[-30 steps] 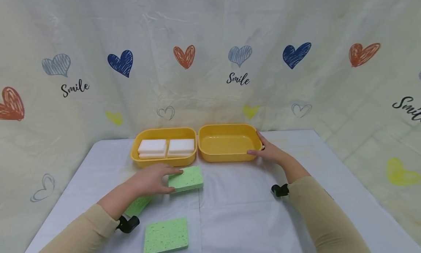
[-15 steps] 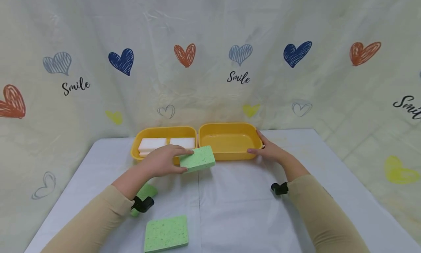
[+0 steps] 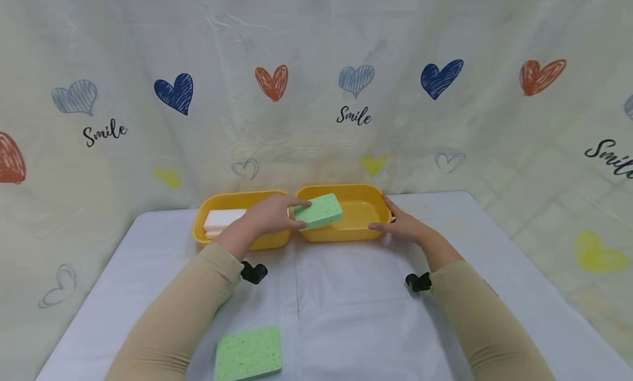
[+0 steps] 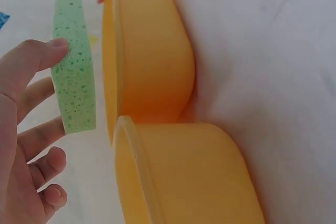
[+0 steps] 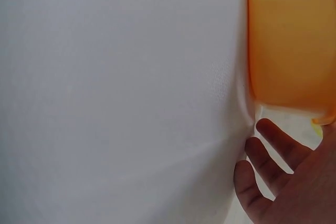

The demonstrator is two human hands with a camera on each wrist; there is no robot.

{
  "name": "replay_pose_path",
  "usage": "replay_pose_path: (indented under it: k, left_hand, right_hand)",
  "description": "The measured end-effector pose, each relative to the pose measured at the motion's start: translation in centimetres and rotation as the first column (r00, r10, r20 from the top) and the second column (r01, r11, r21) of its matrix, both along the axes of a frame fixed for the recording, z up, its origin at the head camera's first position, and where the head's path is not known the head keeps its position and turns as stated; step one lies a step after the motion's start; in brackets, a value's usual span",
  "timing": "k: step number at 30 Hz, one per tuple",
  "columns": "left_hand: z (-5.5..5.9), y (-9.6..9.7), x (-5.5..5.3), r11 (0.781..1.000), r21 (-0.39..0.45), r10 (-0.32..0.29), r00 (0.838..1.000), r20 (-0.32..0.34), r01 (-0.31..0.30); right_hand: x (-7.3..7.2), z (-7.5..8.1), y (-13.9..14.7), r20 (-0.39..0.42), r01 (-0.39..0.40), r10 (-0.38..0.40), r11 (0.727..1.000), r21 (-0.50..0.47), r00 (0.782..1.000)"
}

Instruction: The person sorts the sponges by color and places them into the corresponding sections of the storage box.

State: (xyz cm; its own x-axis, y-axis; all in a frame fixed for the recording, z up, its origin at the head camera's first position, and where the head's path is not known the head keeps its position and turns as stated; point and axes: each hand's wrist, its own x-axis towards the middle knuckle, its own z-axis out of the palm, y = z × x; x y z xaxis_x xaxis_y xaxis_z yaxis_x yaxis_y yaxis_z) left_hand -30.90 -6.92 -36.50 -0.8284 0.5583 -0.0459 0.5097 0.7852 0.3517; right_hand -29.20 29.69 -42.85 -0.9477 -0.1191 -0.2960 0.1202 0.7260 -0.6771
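Note:
My left hand point(image 3: 269, 213) pinches a speckled green sponge point(image 3: 321, 210) between thumb and fingers, tilted, above the left part of the right-hand yellow container point(image 3: 366, 210). In the left wrist view, the sponge point(image 4: 74, 77) is held on edge beside the container's rim, apart from it, with the lower fingers loosely bent. My right hand point(image 3: 406, 227) holds the container's right end, thumb at the front and a finger along the side. Right wrist view: the other fingers point(image 5: 273, 156) hang free below the container's wall point(image 5: 294, 40).
The left yellow container point(image 3: 269, 241) holds white sponges point(image 3: 222, 219), partly hidden by my left hand. Another green sponge point(image 3: 249, 351) lies on the white-covered table point(image 3: 356, 304) near the front. A further green piece point(image 3: 223, 305) is mostly behind my left sleeve. A printed curtain hangs behind.
My left hand has carried the green sponge up and to the right, from the table in front of the left container to above the right one. The right hand has stayed in place.

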Motion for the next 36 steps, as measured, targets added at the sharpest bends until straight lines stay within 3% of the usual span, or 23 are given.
replay_pose_path:
  k: [6, 11, 17, 24, 36]
  left_hand:
    - [-0.7, 2.0, -1.9, 0.998, -0.06, 0.014, 1.0, 0.007, -0.013]
    - [-1.4, 2.8, -2.9, 0.993, -0.116, 0.017, 1.0, -0.001, -0.017]
    - [-2.3, 3.3, -3.4, 0.976, -0.212, 0.054, 0.999, -0.002, -0.053]
    - [-2.2, 4.0, -3.3, 0.962, -0.255, 0.098, 0.995, -0.026, -0.101]
    - [-2.3, 4.6, -4.4, 0.971, -0.238, -0.004, 0.996, -0.089, -0.017]
  right_hand:
    - [-0.1, -0.2, -0.1, 0.012, 0.009, -0.009, 1.0, -0.003, 1.0]
    - [-0.2, -0.5, -0.4, 0.013, 0.007, -0.007, 1.0, 0.0, 1.0]
    - [-0.1, -0.3, -0.8, 0.018, 0.01, -0.01, 1.0, -0.005, 1.0]
    - [-0.1, -0.1, -0.8, 0.005, 0.009, -0.009, 1.0, 0.008, 1.0]
    - [0.1, 0.0, -0.3, 0.01, 0.035, -0.035, 0.999, 0.018, 0.999]
